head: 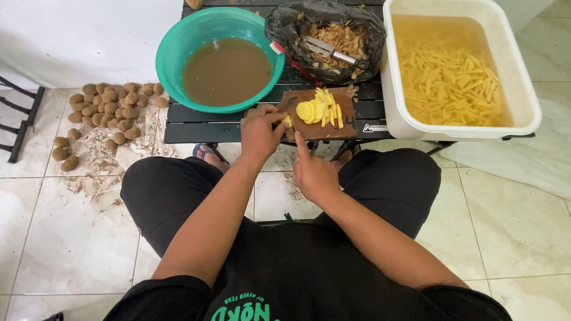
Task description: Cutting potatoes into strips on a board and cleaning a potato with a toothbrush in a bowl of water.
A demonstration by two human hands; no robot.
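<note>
Potato piece held at the cutting board edge

Potato piece (288,120), yellow and peeled, sits pinched in the fingers of the left hand (260,132), at the left edge of the small brown cutting board (347,126). That hand is curled closed around the piece. The right hand (314,172) lies just below the board's near edge with its forefinger stretched out toward the board; whether it grips a knife cannot be told from this angle.

On the board: a stack of round potato slices (307,111) beside a few cut potato sticks (333,110). The board rests on a dark slatted surface (202,126).

Also on the surface:
- A teal basin (176,44) holding murky brown water, left of the board.
- A black plastic bag (284,24) filled with potato peelings, with a metal peeler (324,49) lying on top, behind the board.
- A white rectangular tub (526,89) of yellowish water filled with cut potato strips (452,80), right of the board.

On the tiled floor (77,238), left of the surface: a heap of unpeeled brown potatoes (110,107) with loose soil scattered around them. The person is seated, in black clothing, knees on either side of the surface.
</note>
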